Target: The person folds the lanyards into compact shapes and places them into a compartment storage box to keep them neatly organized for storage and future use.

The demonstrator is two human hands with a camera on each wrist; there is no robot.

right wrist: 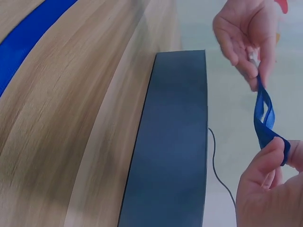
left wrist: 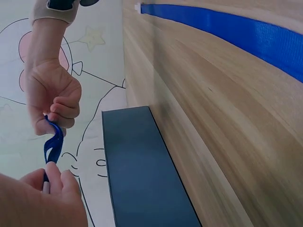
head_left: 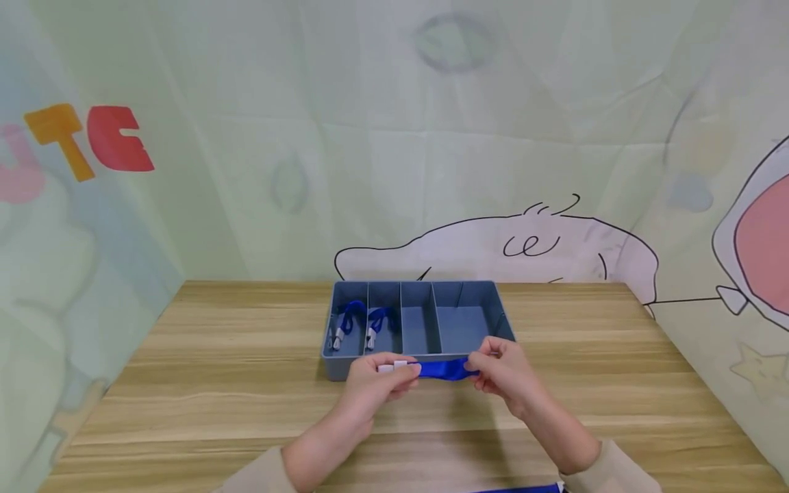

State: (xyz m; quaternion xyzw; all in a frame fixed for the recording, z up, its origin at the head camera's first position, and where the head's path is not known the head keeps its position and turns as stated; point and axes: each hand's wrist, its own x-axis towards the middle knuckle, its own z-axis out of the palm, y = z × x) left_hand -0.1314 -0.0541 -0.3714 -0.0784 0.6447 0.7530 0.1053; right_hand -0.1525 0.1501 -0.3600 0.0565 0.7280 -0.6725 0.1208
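A short blue ribbon lanyard [head_left: 445, 370] with a white end piece [head_left: 394, 367] is stretched between the two hands, just in front of a grey-blue compartment box [head_left: 342, 370]. The left hand [head_left: 377, 383] pinches it at the white end. The right hand [head_left: 501, 368] pinches the other end, where the ribbon bends into a loop. In the right wrist view, the ribbon [right wrist: 263, 116] shows a twist with a gap between its two strands. Fingers partly cover the white piece.
One blue lanyard [head_left: 350, 316] lies in the box's far-left compartment, and another lanyard [head_left: 381, 318] in the compartment beside it. A flat blue strap [left wrist: 218, 23] rests on the wooden table [head_left: 216, 383] near its front edge. A printed cloth [head_left: 246, 171] hangs behind.
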